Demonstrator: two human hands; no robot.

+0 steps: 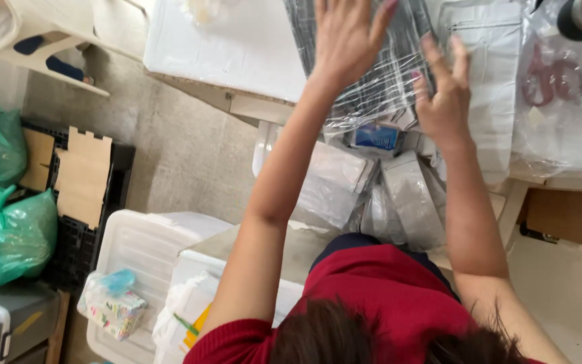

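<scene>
Hands flat on a plastic-wrapped dark bundle

Bins come nearest: a white lidded tub (144, 251) carries a small patterned packet (110, 311), and beside it an open box (190, 296) holds white bags. Green sacks (9, 232) sit by a black crate (82, 243) of cardboard. Farther up, the left hand (346, 42) and right hand (444, 94) press with fingers spread wide, gripping nothing, on the wrapped bundle (378, 84) lying on the surface (223, 50)

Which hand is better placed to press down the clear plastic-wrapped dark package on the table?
Left, probably: the left hand lies spread flat on the clear plastic-wrapped dark package, while the right hand sits at its right edge, partly over the white garment bag.
</scene>
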